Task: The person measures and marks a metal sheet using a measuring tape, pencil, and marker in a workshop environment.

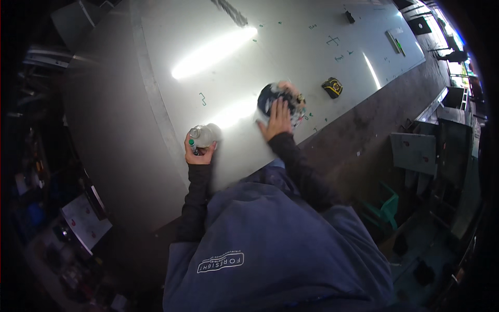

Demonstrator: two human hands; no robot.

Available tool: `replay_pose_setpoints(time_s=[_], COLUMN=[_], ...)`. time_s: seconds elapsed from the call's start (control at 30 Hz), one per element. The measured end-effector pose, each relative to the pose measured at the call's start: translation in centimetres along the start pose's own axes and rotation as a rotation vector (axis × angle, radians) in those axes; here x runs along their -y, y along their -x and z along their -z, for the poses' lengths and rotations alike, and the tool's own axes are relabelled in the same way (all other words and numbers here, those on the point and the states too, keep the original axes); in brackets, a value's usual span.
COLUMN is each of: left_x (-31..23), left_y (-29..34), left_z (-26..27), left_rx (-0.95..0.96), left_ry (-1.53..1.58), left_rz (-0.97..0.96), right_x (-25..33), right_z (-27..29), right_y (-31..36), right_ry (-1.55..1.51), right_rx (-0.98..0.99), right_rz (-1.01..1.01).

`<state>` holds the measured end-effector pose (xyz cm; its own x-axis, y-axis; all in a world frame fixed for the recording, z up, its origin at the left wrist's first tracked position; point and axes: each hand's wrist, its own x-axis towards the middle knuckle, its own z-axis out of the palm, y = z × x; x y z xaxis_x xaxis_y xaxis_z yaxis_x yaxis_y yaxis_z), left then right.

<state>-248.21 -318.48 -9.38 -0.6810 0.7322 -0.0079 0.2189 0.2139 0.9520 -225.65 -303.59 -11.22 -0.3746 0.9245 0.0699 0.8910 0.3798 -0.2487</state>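
My left hand (199, 156) is wrapped around a clear bottle (206, 134) near the close edge of the white metal table (234, 151). A green-capped marker (193, 144) is caught upright against the bottle in the same grip. To the right, my right hand (278, 122) lies flat with fingers stretched out over a bunched, dark and multicoloured patterned cloth (270, 93). The cloth rests on the tabletop, pressed under the palm and fingers.
Right of the cloth sits a black and yellow tape measure (331, 88). Farther off are a small black object (350, 17), a green pen (399, 46) and a twisted grey strip (231, 13). Green marks dot the tabletop. A green stool (387, 208) stands on the floor at right.
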Motion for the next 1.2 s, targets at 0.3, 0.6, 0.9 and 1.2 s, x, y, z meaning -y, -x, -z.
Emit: replay_pose_setpoints(time_s=[0.3, 0.6, 0.9, 1.2], left_x=[-0.6, -1.0, -5.4, -4.0], left_y=[-0.1, -2.5, -14.3, -15.5], left_z=[1.0, -2.3, -12.3, -13.2], left_rx=[0.079, 0.037, -0.039, 0.026], left_ry=[0.06, 0.26, 0.038, -0.037], left_rz=[-0.08, 0.032, -0.209, -0.116], right_x=[2.3, -3.2, -13.0, -8.0], right_z=[-0.7, -1.7, 11.9, 7.2], right_y=[1.2, -6.3, -18.1, -4.5], right_ry=[0.021, -0.144, -0.29, -0.631], right_rx=[0.004, -0.027, -0.391, -0.016], right_rz=[-0.06, 0.269, 0.297, -0.022])
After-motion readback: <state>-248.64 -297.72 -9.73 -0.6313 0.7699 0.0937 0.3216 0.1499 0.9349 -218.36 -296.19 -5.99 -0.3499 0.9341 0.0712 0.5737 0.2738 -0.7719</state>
